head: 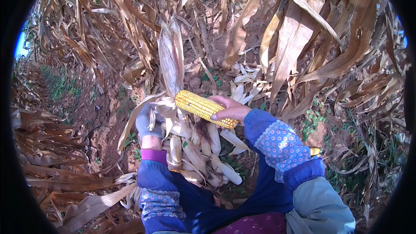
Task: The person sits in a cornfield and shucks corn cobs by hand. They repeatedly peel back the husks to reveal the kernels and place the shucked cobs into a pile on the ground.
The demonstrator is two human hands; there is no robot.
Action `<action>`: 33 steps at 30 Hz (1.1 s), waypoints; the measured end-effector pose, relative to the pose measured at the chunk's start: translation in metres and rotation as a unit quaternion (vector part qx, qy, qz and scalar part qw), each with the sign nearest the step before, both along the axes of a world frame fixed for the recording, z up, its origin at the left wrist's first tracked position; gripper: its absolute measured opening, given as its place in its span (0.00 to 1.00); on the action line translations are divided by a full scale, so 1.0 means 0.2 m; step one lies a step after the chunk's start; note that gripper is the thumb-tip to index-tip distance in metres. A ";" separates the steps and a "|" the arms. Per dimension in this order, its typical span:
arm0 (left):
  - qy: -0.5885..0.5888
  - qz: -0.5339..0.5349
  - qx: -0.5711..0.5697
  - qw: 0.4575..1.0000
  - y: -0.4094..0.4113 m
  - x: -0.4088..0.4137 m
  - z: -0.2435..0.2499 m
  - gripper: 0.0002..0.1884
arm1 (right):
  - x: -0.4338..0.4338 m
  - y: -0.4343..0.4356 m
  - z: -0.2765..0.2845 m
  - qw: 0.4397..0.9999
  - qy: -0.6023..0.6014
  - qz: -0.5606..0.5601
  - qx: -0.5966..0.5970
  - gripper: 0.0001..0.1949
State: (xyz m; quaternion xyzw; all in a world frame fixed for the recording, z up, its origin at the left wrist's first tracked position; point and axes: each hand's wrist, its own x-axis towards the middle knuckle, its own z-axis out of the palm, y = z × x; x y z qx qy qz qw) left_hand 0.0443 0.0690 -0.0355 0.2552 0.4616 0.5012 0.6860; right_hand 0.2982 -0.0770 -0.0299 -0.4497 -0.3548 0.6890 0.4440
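Observation:
A bare yellow ear of corn point(204, 107) lies in the grip of my right hand point(232, 109), thumb on its near side, its other end pointing up and left. My left hand point(148, 120), in a grey glove, is at the base of the dry corn husk point(169, 55), which stands up beyond the ear with peeled leaves hanging down. The ear's left end meets this husk; whether they are still joined I cannot tell. The left fingers are mostly hidden by husk strips. Below both hands sits a heap of corn ears in pale husks point(195, 156).
Dry corn stalks point(130, 13) crowd the far side, and broad brown leaves point(299, 32) hang at the right. Loose husks point(243, 87) lie on reddish soil point(104, 117). Another yellow ear point(315, 151) shows beside my right sleeve. Fallen leaves point(65, 182) cover the left ground.

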 end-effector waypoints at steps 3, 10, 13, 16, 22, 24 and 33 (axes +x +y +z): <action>-0.094 0.016 0.089 0.992 0.06 -0.08 -0.03 0.14 | -0.06 0.01 -0.06 0.996 0.064 0.051 0.035 0.40; -0.038 -0.020 0.019 0.999 0.25 -0.21 -0.15 0.32 | -0.13 -0.01 0.00 0.985 -0.124 -0.122 -0.010 0.31; 0.252 0.057 0.087 0.962 -0.05 0.05 0.07 0.22 | -0.13 0.08 -0.21 0.947 -0.273 -0.172 0.012 0.40; 0.210 -0.244 -0.020 0.947 -0.11 0.06 -0.03 0.18 | -0.18 0.09 -0.12 0.957 -0.253 -0.137 0.019 0.49; -0.160 -0.516 -0.007 0.842 -0.08 0.11 -0.35 0.20 | -0.21 0.04 -0.04 0.959 -0.217 -0.156 0.093 0.44; -0.113 -0.461 -0.007 0.880 -0.19 0.26 -0.24 0.21 | -0.25 0.14 -0.20 0.944 -0.200 -0.205 0.164 0.44; 0.151 -0.238 0.102 0.954 -0.58 0.40 0.20 0.27 | -0.18 0.13 -0.29 0.932 -0.248 -0.209 0.160 0.43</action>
